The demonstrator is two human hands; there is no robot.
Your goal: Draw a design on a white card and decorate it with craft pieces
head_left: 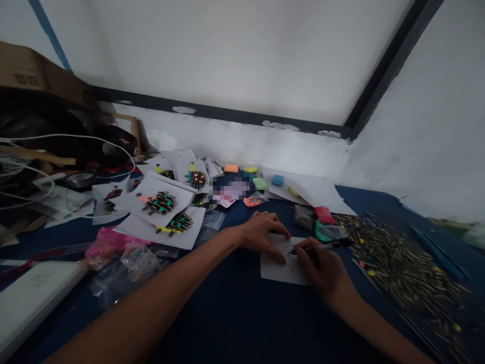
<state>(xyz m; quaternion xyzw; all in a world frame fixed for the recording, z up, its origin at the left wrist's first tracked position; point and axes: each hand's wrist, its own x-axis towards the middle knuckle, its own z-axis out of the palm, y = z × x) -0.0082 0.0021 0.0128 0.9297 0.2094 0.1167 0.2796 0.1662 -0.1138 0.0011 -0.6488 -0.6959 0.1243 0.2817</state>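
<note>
A small white sheet of paper (278,273) lies on the blue tabletop (227,323) in front of me. My left hand (261,232) rests over its upper left edge, fingers spread and holding nothing. In my right hand (322,265) is a marker pen (326,245), gripped between thumb and fingers. Its tip points at the middle of the paper and is partly hidden by the fingers. Faint dark lines of a drawing (288,249) show between the two hands.
Striped seeds (401,273) are heaped on the right. White sheets with seed-covered hedgehog figures (161,202) overlap on the left, near clear plastic bags (129,270) and a white box (38,298). Coloured clay packs (325,216) lie behind the hands, before the wall (303,156).
</note>
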